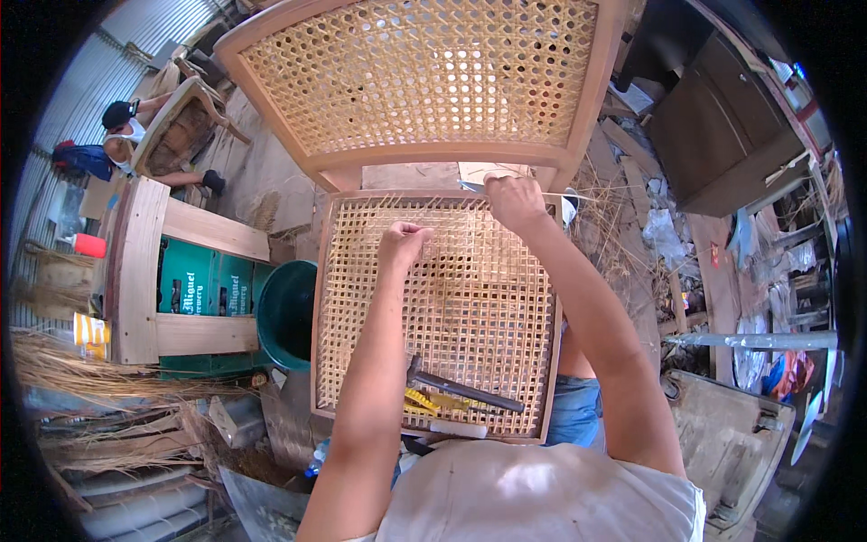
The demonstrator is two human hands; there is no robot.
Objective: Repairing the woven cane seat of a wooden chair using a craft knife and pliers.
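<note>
A wooden chair with a woven cane seat (452,298) stands in front of me, its cane backrest (415,81) rising beyond. Over the seat's far part, my left hand (406,244) is closed, thumb and fingers pinched together; whatever they hold is too small to make out. My right hand (517,202) is closed at the seat's far right edge around a small tool with a bluish metal tip (471,186). A thin cane strand sticks out to its right. On the near part of the seat lie a hammer (479,396), a yellow-handled tool (421,399) and a whitish stick (459,429).
Left of the seat stand a dark green bucket (287,314) and a wooden frame (140,271) around green crates (212,280). Farther left, another person (122,135) sits by a chair frame (181,126). Straw and scraps litter the right floor, below a brown cabinet (722,126).
</note>
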